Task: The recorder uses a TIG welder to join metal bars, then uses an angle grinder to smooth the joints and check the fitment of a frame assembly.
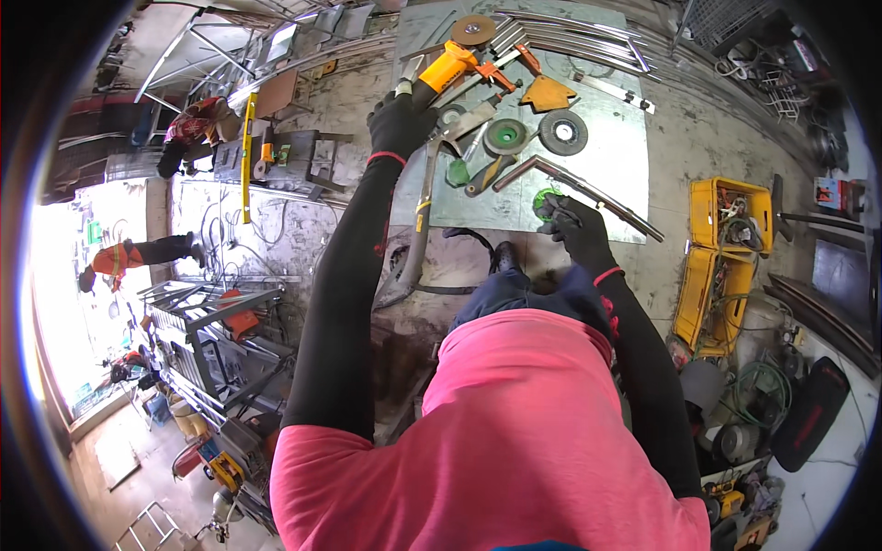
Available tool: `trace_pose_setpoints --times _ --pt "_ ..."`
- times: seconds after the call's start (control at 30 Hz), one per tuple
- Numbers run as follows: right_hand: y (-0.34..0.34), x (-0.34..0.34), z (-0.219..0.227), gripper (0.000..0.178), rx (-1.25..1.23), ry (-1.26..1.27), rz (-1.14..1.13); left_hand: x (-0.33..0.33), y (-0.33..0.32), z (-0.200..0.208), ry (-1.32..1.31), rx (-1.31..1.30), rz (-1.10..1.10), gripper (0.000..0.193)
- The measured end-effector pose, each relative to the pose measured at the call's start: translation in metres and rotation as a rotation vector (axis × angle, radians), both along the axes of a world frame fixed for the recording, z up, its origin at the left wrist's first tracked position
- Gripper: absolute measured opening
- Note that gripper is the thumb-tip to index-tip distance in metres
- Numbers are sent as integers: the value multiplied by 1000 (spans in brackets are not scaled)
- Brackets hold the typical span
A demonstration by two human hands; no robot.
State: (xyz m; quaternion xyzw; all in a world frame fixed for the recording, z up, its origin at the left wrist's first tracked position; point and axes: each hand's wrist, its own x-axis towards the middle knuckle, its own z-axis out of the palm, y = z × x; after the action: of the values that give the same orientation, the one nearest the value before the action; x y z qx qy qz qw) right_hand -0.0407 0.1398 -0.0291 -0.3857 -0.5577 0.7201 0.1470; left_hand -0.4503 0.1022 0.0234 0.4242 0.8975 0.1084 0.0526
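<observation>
Grinder (pixel 447 66), orange body, sits far on the metal sheet (pixel 625 174) with its disc (pixel 473 29) pointing away from you. Your left hand (pixel 401 122), in a black glove, is closed around the grinder's rear handle. Your right hand (pixel 577 225) is near the sheet's near edge, fingers curled on something small and green (pixel 546 197); you can't tell exactly what it is or how firmly it is pinched.

Risks, as judged from this layout:
- Clutter sits just beside the grinder: two loose discs (pixel 562 131), an orange clamp (pixel 501 73) and a bent steel bar (pixel 588 193) lie close together. Drag the grinder back and it likely snags or knocks them off the sheet.
- One-handed hold at full arm stretch gives you weak control; if the tool is powered, a kick could twist it out of your hand.
- The black cable (pixel 473 241) loops near your knees, so a pull on the grinder may catch it.
- The bent bar lies touching or just beside your right hand; a bump could roll it toward you.
- Other people work well apart at far left; sparks thrown left could reach that side.

Yellow crates (pixel 726 216) at right stay clear of your reach.
</observation>
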Motion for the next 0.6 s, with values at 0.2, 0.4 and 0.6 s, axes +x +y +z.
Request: trace_pose_setpoints --times 0.2,0.4,0.6 --pt "3 -4 -2 37 -28 19 55 13 -48 2 201 374 24 62" --pt "12 0 6 37 -83 58 26 168 -131 76 -117 787 -69 15" --pt "5 1 -9 32 -80 18 65 294 -220 -40 -682 113 40 29"
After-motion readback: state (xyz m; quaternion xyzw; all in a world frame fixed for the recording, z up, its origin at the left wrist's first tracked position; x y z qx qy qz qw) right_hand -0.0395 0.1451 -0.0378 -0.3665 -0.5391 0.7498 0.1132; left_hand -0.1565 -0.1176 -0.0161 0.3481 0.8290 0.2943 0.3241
